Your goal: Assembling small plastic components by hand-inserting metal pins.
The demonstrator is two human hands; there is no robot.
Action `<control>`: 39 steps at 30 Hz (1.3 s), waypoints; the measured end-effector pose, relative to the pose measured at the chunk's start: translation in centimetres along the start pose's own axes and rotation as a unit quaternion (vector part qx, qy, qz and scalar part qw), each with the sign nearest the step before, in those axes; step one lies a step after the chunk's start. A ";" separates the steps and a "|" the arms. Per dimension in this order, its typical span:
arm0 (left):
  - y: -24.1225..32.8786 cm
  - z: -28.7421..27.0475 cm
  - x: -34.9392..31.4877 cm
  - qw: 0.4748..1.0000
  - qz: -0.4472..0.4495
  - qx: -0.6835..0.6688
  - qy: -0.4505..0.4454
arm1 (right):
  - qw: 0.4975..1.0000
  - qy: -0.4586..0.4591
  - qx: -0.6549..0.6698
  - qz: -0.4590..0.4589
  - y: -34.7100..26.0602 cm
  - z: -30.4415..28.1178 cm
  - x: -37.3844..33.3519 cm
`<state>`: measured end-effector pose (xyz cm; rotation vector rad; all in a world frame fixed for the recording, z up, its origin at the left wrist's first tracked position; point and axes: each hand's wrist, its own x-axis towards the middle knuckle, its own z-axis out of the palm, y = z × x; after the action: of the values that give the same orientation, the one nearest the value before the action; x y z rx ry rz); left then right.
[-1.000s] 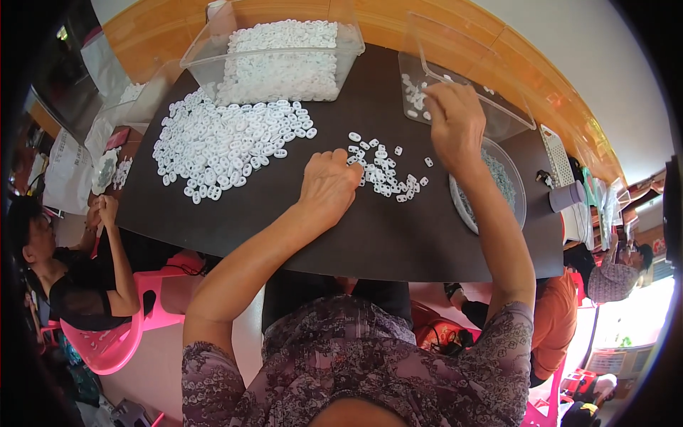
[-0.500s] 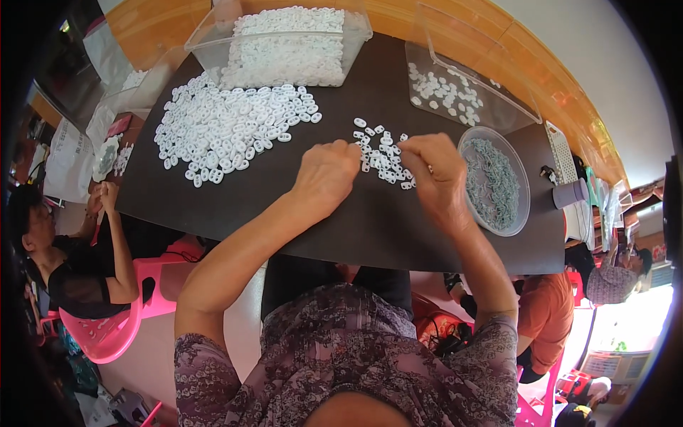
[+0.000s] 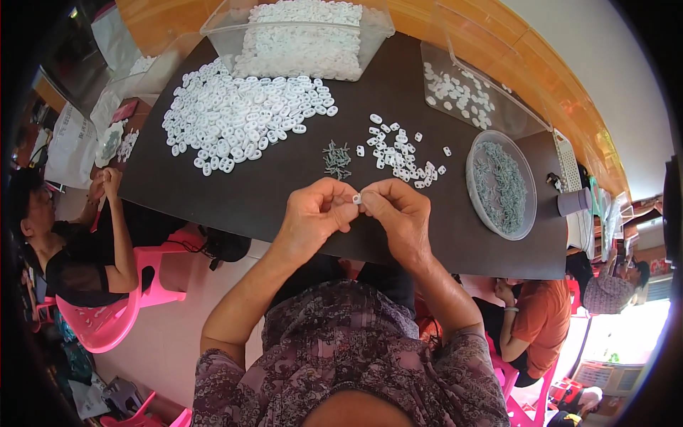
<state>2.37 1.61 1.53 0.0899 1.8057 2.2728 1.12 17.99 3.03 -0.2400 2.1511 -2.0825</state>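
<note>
Near the table's front edge, my left hand (image 3: 313, 219) and my right hand (image 3: 400, 217) meet fingertip to fingertip. Between them they pinch a small white plastic piece (image 3: 357, 200) with a hole in it. Whether a screw is also in the fingers is too small to tell. Just beyond my hands lies a little heap of grey screws (image 3: 336, 159). To its right is a loose scatter of small white two-holed plastic pieces (image 3: 398, 153).
A large pile of white oval pieces (image 3: 235, 117) covers the far left, before a clear bin (image 3: 370, 50) full of them. At right stand a round tub (image 3: 470, 167) of grey screws and another clear bin (image 3: 435, 53). A person (image 3: 85, 249) sits at left, another (image 3: 537, 320) at right.
Both hands have drawn back toward me from the small pieces and come together, with a white plastic piece now between the fingertips. The screw heap has come into sight. The view has shifted slightly.
</note>
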 end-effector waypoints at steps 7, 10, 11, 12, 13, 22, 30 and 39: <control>-2.1 1.4 -1.7 0.982 0.110 -0.096 0.124 | 0.977 0.052 -0.150 -0.141 1.7 2.2 -1.9; -2.2 1.1 -2.3 0.978 0.115 -0.103 0.144 | 0.959 0.046 -0.191 -0.206 1.6 2.4 -1.7; -2.2 0.8 -2.5 0.977 0.105 -0.113 0.148 | 0.944 0.036 -0.212 -0.249 1.5 2.2 -1.3; -2.2 0.4 -2.6 0.976 0.105 -0.114 0.150 | 0.937 0.045 -0.243 -0.248 1.7 1.8 -0.8; -2.1 0.1 -2.8 0.978 0.087 -0.111 0.153 | 0.928 0.054 -0.273 -0.248 1.9 1.4 -0.2; -3.1 -0.9 -2.9 0.980 0.091 -0.110 0.137 | 0.847 -0.005 -0.424 -0.320 2.6 1.3 3.8; -3.1 -1.0 -3.1 0.977 0.104 -0.120 0.143 | 0.776 -0.057 -0.506 -0.373 2.8 1.5 4.3; -3.1 -1.2 -3.0 0.975 0.111 -0.135 0.138 | 0.820 -0.018 -0.448 -0.355 2.2 0.1 4.2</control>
<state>5.48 0.44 -1.47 -0.0799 1.6568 2.7899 -3.02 17.05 0.92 -1.3220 3.1638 -0.9853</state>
